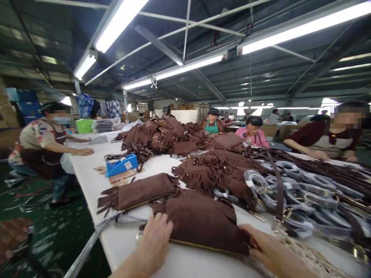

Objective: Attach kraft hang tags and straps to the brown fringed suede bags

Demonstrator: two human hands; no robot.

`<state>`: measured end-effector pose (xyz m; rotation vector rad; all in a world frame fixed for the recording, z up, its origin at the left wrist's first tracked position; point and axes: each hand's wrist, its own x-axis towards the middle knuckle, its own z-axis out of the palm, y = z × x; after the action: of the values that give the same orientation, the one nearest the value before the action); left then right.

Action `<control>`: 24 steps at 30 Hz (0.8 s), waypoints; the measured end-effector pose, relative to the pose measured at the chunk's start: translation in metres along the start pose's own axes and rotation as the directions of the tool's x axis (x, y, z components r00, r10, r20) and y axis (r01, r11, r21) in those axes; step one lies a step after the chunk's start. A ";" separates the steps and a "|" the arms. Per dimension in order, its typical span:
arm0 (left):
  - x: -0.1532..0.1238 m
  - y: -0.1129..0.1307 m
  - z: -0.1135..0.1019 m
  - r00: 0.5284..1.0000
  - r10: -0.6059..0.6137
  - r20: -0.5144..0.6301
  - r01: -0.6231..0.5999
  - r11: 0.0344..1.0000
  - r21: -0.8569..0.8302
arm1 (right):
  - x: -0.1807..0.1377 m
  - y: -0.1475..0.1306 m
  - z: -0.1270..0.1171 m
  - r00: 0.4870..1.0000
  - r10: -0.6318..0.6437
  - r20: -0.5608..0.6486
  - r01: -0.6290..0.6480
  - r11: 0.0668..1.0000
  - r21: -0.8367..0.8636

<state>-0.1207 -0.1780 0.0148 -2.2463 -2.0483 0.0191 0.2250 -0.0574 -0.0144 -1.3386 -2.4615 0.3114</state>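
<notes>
A brown fringed bag (199,220) with a gold zipper along its near edge lies in front of me on the white table. My left hand (155,239) has its fingers curled over the bag's left end. At the opposite end, my right hand (265,247) grips the bag's corner between thumb and fingers; some fingertips are hidden. Just behind is a second brown fringed pouch (147,191), its fringe pointing left. Beyond it, more brown fringed bags (214,170) lie in a heap.
A blue tape dispenser (121,166) stands left. Plastic-wrapped strap coils (307,193) with metal clips and cream cords (307,251) cover the right side. A large bag pile (156,135) rises at the back. Co-workers stand around the table, one at the left edge (43,143).
</notes>
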 end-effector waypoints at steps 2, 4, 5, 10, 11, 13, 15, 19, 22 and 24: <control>0.005 0.014 0.024 0.997 0.053 -0.057 -0.056 0.997 -0.052 | -0.003 -0.004 0.020 0.999 -0.043 0.029 0.044 0.998 -0.036; 0.019 0.023 0.034 0.991 0.120 -0.066 -0.123 0.991 -0.051 | -0.002 -0.007 0.033 0.998 -0.042 0.043 0.047 0.992 -0.117; 0.028 0.025 0.033 0.987 0.152 -0.053 -0.154 0.987 -0.036 | 0.002 -0.010 0.036 0.998 -0.022 0.053 0.030 0.986 -0.164; 0.080 -0.002 -0.037 0.970 0.229 -0.081 -0.227 0.973 0.042 | 0.040 -0.035 -0.002 0.999 0.019 0.035 -0.014 0.992 -0.121; 0.089 -0.013 -0.060 0.969 0.196 -0.150 -0.190 0.980 0.056 | 0.049 -0.042 -0.016 1.000 -0.010 -0.016 0.009 0.998 -0.054; 0.100 -0.040 -0.109 0.967 0.069 -0.244 -0.053 0.996 0.071 | 0.065 -0.054 -0.045 0.991 -0.052 -0.121 0.059 0.997 0.056; 0.102 -0.068 -0.150 0.913 -0.081 -0.399 0.132 0.986 0.103 | 0.075 -0.059 -0.067 0.983 -0.049 -0.177 0.069 0.991 0.111; 0.087 -0.121 -0.163 0.808 -0.185 -0.560 0.342 0.920 0.190 | 0.075 -0.041 -0.083 0.982 0.019 -0.190 0.010 0.989 0.147; 0.073 -0.152 -0.102 0.901 -0.179 -0.395 0.279 0.937 0.212 | 0.059 -0.008 -0.076 0.976 0.086 -0.198 -0.061 0.990 0.129; 0.067 -0.165 -0.053 0.968 -0.141 -0.206 0.171 0.976 0.134 | 0.048 0.013 -0.070 0.973 0.125 -0.192 -0.111 0.990 0.081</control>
<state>-0.2742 -0.1001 0.0854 -1.9115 -2.0378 -0.0554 0.2373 -0.0067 0.0543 -1.4171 -2.1950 0.2763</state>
